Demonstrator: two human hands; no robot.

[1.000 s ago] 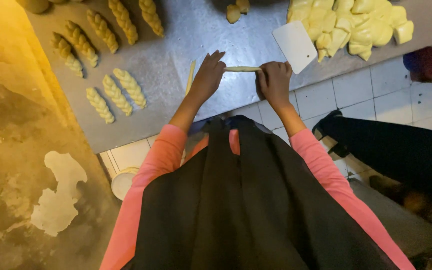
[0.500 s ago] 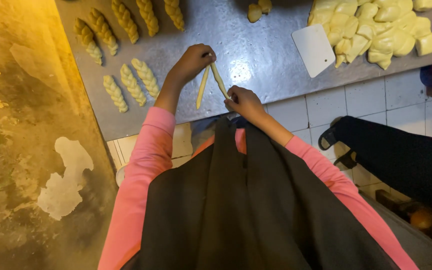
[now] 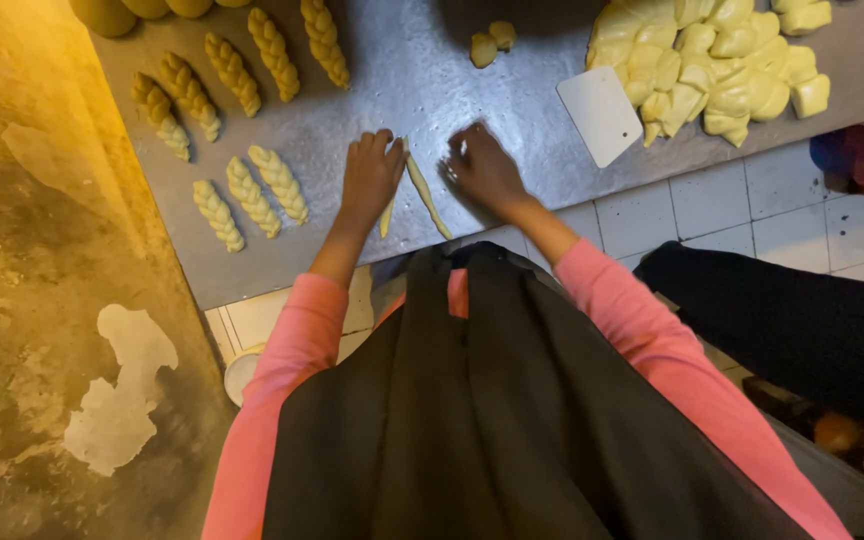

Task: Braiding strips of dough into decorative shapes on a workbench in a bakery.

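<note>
In the middle of the frame, the left hand (image 3: 370, 175) and right hand (image 3: 482, 170) press flat and open on a soft, bendy dough strip (image 3: 426, 195), best held gently at its ends.

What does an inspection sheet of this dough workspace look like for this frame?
Surface: grey metal worktable, dusty with flour.
Job's things: thin pale dough ropes laid in a V between the hands.
Clutter: twisted braided dough pieces in rows at left; pile of yellow cut dough chunks; white flat plastic scraper beside the pile; two small dough lumps.
Hands: left hand flat on the rope's top end; right hand pressed on the table, rope contact unclear.
Cables: nothing seen.
Surroundings: white tiled floor; stained wall at left; a dark-clothed leg at right.
</note>
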